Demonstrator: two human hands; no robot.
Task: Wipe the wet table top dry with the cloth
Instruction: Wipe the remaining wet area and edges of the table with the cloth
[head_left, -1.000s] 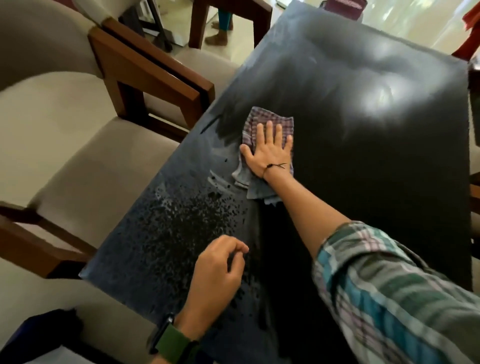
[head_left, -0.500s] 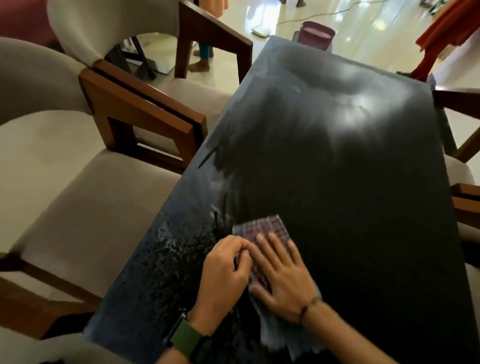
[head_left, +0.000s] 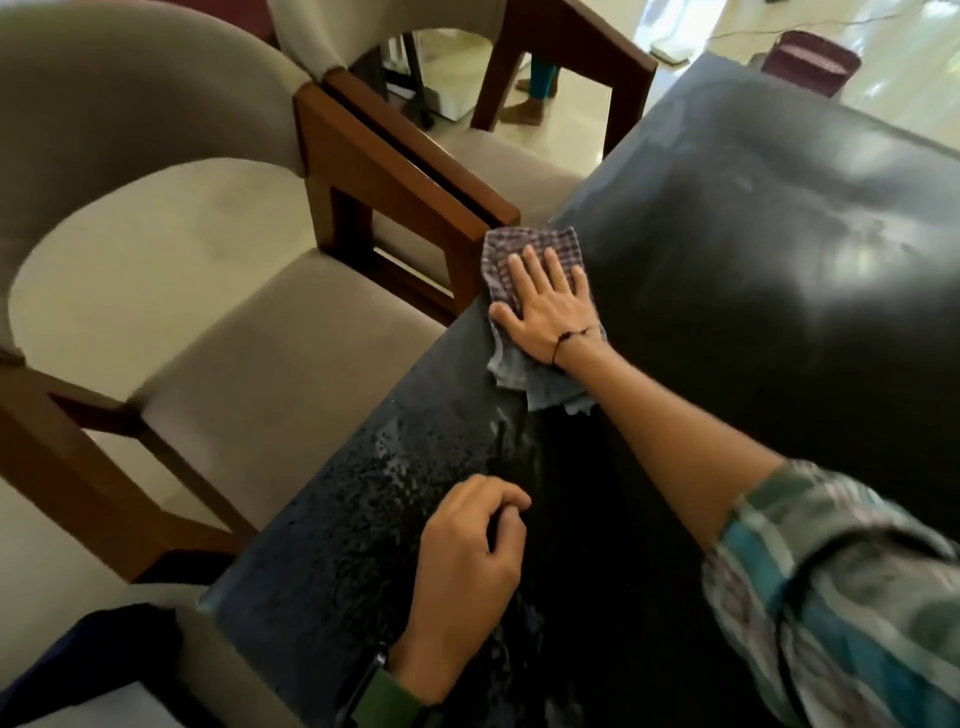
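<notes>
The dark table top (head_left: 753, 322) fills the right of the view, with beaded water droplets near its left front edge (head_left: 374, 499). A checked cloth (head_left: 524, 249) lies flat at the table's left edge, and my right hand (head_left: 550, 306) presses down on it with fingers spread. My left hand (head_left: 467, 571) rests on the wet front part of the table, fingers curled in a loose fist with nothing in them.
Beige upholstered chairs with brown wooden arms (head_left: 395, 171) stand tight against the table's left edge, one arm almost touching the cloth. A maroon bin (head_left: 810, 60) sits on the floor beyond the far end. Another person's feet (head_left: 530, 104) show in the background.
My right hand pulled the cloth back toward me to beside my left hand, then pushed it forward and left to the table's left edge. My left hand stayed put.
</notes>
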